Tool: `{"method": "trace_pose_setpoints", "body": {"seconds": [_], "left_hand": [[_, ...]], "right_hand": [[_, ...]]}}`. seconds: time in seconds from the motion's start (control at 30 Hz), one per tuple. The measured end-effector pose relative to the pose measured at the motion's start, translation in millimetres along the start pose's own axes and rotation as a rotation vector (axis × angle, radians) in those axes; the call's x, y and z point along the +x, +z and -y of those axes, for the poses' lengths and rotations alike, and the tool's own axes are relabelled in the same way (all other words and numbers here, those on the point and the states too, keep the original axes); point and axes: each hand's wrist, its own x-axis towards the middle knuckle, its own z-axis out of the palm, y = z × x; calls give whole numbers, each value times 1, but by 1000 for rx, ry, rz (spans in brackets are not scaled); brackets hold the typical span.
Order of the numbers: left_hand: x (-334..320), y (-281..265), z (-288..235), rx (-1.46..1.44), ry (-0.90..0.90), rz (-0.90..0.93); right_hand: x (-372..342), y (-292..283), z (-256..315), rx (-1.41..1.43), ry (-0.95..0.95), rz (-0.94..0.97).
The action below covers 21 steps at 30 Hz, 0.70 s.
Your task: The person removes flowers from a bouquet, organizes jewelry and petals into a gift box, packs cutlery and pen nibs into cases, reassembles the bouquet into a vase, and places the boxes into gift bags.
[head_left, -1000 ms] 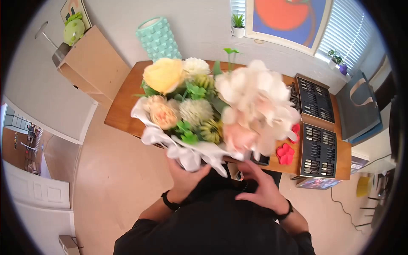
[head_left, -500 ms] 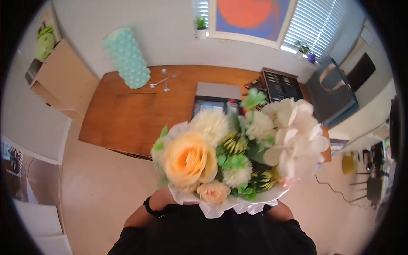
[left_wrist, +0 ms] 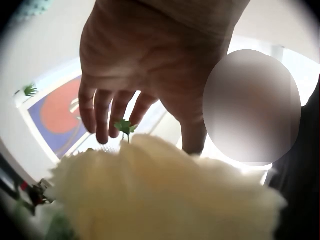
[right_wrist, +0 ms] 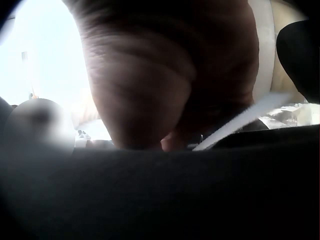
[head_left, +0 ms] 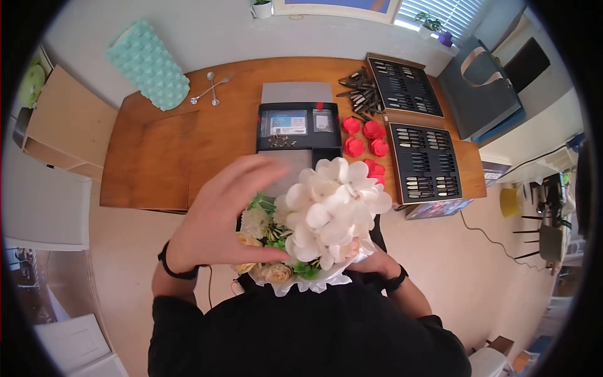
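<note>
Wooden shelf: off to the far left we have the pale shelf (head_left: pixel 69 116), beside the bench (head_left: pixel 147 169).
Mint vase: tall and knobbly, the vase (head_left: pixel 149 66) is at the bench's back left.
Spoons and fork: here they are, the crossed cutlery (head_left: pixel 213 89), just right of the vase.
Left hand: up comes the action, the left hand (head_left: pixel 220 217) wide over the left side of the flowers, thumb well away from the fingers, nothing in its grasp; the left wrist view has the palm above a pale bloom, and whether it touches, I cannot tell.
Flowers: centre stage, the bunch (head_left: pixel 333 210) sits in front of the bench, close against the black shirt (head_left: pixel 308 333), cream petals on top and a white ruffled wrap below.
Black box: behind the flowers on the bench, the box (head_left: pixel 317 139) holds clear packets and small metal bits.
Right hand: tucked low at the bunch's right side, the right hand (head_left: pixel 374 261) has its fingers hidden, so its grip I cannot tell.
Red flowers: a cluster (head_left: pixel 353 147) right of the box.
Dark trays: two (head_left: pixel 398 166) full of slim black and silver pieces, a loose dark heap (head_left: pixel 361 94) beside the back one.
Bag: on the right, the grey-blue bag (head_left: pixel 477 103) with a tan handle.
</note>
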Motion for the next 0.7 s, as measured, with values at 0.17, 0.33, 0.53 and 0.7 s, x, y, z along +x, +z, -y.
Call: {"method": "trace_pose_setpoints", "body": {"seconds": [0.17,0.33,0.53,0.7], "left_hand": [[38,14,-3,132,161,238],[36,11,8,47,160,298],[45,-26,1,36,130,-122],[15,-81,20,-154,-117,-638]], "right_hand": [[23,11,-8,51,-15,65],[24,10,-20,-62,-70,76],[24,6,-25,53,-59,49],[30,5,-21,-41,-104,95]]}}
